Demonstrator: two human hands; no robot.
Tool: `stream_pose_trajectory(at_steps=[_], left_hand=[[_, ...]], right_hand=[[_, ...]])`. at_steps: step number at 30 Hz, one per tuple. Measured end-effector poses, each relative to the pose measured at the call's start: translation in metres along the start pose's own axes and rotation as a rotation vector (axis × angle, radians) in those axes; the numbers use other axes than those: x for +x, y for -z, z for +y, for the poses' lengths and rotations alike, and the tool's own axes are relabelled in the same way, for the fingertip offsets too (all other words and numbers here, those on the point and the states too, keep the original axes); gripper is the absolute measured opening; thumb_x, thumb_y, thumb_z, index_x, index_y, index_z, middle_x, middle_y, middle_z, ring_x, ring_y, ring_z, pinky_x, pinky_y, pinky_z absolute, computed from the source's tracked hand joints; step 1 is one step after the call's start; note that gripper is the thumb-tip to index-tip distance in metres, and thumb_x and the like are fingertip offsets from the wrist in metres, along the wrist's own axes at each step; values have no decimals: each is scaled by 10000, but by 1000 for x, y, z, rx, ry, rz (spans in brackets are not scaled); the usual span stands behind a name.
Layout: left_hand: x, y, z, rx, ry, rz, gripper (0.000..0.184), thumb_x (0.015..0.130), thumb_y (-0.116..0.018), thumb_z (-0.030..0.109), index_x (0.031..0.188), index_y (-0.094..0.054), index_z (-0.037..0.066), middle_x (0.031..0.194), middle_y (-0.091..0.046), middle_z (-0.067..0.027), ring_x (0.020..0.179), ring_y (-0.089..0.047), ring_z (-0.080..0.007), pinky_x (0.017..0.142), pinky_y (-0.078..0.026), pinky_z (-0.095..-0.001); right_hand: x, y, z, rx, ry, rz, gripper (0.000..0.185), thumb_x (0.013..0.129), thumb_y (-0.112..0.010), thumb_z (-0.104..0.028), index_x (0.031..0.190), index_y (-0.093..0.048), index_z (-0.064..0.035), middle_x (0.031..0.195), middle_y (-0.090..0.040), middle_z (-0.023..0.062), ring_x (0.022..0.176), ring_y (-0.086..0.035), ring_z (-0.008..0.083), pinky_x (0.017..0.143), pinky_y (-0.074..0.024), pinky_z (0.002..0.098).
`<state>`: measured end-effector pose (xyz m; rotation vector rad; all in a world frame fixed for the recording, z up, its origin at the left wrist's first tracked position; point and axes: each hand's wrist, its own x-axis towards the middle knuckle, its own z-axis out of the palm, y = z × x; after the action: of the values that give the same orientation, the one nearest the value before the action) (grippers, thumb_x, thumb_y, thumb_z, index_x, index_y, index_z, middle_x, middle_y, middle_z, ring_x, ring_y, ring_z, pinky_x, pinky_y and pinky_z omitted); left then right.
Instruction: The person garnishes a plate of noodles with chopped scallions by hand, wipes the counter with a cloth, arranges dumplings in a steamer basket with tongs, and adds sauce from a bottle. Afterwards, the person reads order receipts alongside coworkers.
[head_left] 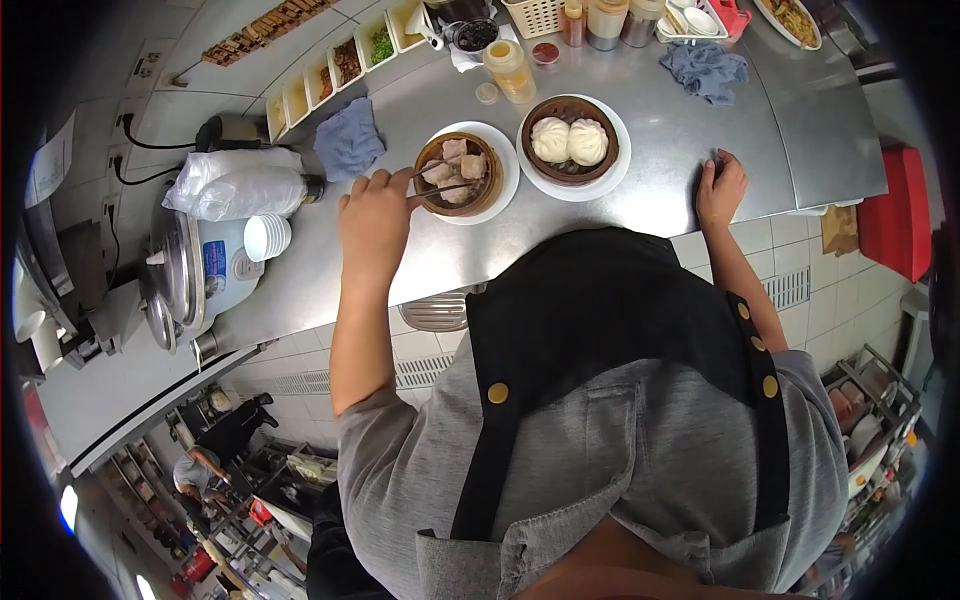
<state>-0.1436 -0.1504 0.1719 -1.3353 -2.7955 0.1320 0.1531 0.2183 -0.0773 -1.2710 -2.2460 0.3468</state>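
My left hand (375, 220) is closed around dark metal tongs (447, 187), whose two prongs reach into a small bamboo steamer (491, 190). Pale dumplings (455, 150) lie in that steamer, with the prongs on either side of a piece; contact is unclear. A white plate (507, 165) is under it. To its right, a second bamboo steamer (567, 103) holds two white buns (588, 142) on another white plate (623, 155). Apart from these, my right hand (722, 190) rests near the counter's front edge, fingers loosely extended and holding nothing.
Blue cloths (349, 139) (704, 72) lie on the steel counter (650, 215). A sauce bottle (510, 72) stands behind the plates. Topping containers (347, 62) line the back left. Stacked white cups (267, 238) and a lidded pot (180, 262) are at left.
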Motion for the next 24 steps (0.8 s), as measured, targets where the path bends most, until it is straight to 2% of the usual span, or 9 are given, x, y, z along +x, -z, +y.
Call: stream_pose_trajectory(at_steps=[3, 6, 8, 15, 18, 20, 21, 23, 24], left_hand=[[14, 7, 13, 170, -65, -37, 331, 788, -719, 246, 1097, -679, 133, 929, -656, -43, 911, -620, -240, 750, -486, -402], [29, -1, 18, 344, -223, -21, 221, 803, -678, 205, 1017, -684, 150, 875, -637, -20, 884, -613, -202, 729, -477, -379], [36, -10, 22, 417, -350, 33, 119, 781, -605, 140, 877, -670, 113, 867, -643, -15, 861, -603, -186, 715, -465, -378], [46, -20, 15, 423, -350, -32, 117, 814, -614, 170, 917, -659, 137, 851, -638, -7, 886, -613, -186, 728, -475, -374], [38, -14, -6, 243, -256, -44, 153, 809, -641, 196, 933, -687, 118, 887, -671, -50, 876, -626, -193, 724, -472, -375], [29, -25, -33, -154, -120, -66, 197, 867, -646, 242, 1007, -695, 112, 894, -669, -40, 833, -616, -163, 694, -472, -345], [22, -34, -48, -151, -118, -66, 197, 867, -646, 242, 1007, -695, 112, 894, -669, -40, 833, -616, -163, 694, -472, -345], [8, -55, -72, -913, 150, -289, 260, 927, -623, 283, 1104, -673, 100, 881, -643, -1, 759, -548, -103, 634, -437, -268], [2, -60, -74, -910, 150, -286, 260, 927, -623, 283, 1104, -673, 100, 881, -643, -1, 759, -548, -103, 634, -437, -268]], right_hand=[[1, 0, 0, -1, -6, 4, 320, 914, -571, -245, 1190, -561, -84, 1197, -569, 123, 1122, -493, 342, 960, -396, 444], [0, 3, -1, -8, 4, 0, 316, 915, -570, -244, 1187, -563, -82, 1194, -570, 124, 1120, -494, 343, 958, -397, 444], [1, 3, -3, -8, 7, 3, 315, 915, -569, -244, 1184, -563, -81, 1192, -570, 125, 1120, -494, 344, 959, -397, 444], [2, 2, 0, 23, 6, 9, 313, 914, -573, -241, 1177, -561, -71, 1186, -569, 127, 1121, -494, 345, 964, -394, 444], [1, 3, 0, 24, 11, 6, 313, 914, -574, -242, 1177, -560, -71, 1185, -569, 126, 1122, -493, 344, 966, -393, 444], [2, 4, -2, 24, 2, -1, 313, 914, -574, -242, 1177, -560, -71, 1186, -569, 126, 1123, -493, 344, 967, -393, 444], [2, 4, -3, 21, -3, -2, 313, 915, -574, -241, 1177, -560, -71, 1187, -569, 126, 1124, -493, 344, 969, -391, 443], [1, 5, -4, 22, -6, -3, 312, 915, -573, -241, 1176, -560, -71, 1188, -569, 126, 1125, -492, 343, 970, -390, 442], [1, 5, -3, 17, -12, -11, 313, 915, -574, -241, 1178, -559, -71, 1190, -569, 125, 1127, -492, 343, 972, -389, 441]])
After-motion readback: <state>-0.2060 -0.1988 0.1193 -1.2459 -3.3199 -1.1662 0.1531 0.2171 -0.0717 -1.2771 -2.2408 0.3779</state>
